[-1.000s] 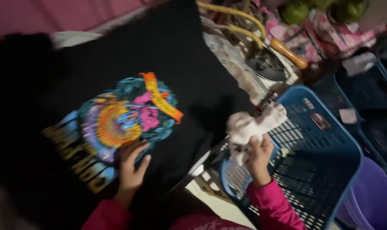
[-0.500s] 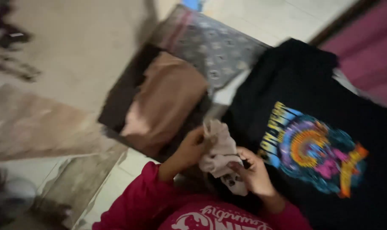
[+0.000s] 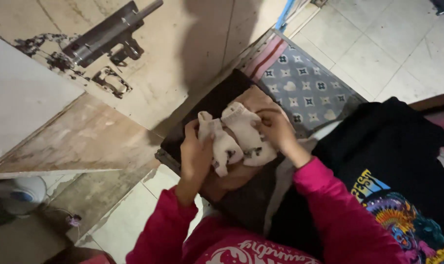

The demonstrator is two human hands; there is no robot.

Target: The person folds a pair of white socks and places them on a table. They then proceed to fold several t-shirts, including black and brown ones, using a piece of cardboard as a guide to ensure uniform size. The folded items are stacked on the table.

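Pairing small white cotton socks (image 3: 236,139) mid-frame, I am clamping both left hand (image 3: 195,156) and right hand (image 3: 275,129) on them; folding is looking unfinished.

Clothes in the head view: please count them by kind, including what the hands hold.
Pale socks, held by left hand and right hand: 2
Black printed T-shirt: 1
Folded tan garment: 1
Folded dark garment: 1
Total: 5
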